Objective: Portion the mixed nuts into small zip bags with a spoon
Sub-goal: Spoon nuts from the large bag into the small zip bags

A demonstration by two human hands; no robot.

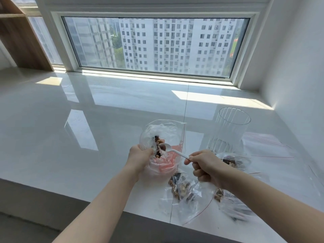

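- my left hand (140, 159) curls round the side of a big clear plastic bag (164, 135), holding it up off the shiny white counter (70, 128).
- my right hand (205, 167) is a fist, pinching a small white plastic spoon (172, 150).
- the spoon bowl holds a brown nut, inside the bag mouth, over the mixed nuts (157, 146).
- a filled little clear zip bag (182, 190) lies below my wrists.
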